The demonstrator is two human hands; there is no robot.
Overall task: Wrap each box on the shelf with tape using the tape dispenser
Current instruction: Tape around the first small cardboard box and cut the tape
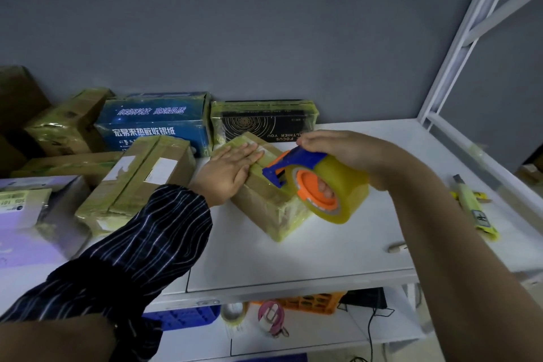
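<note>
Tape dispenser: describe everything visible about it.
The tape dispenser is a blue plastic frame with orange parts and an orange hub, carrying a fat roll of clear yellowish tape. The right hand grips it from above, with fingers showing inside the hub. Its blue nose sits on top of the tape-wrapped box, which the left hand presses flat. The roll overhangs the box's near right side.

The brown box (17,97) is cut off by the left edge. The fingers (325,189) of the right hand (346,156) are mostly hidden by the tape dispenser (296,161).
</note>
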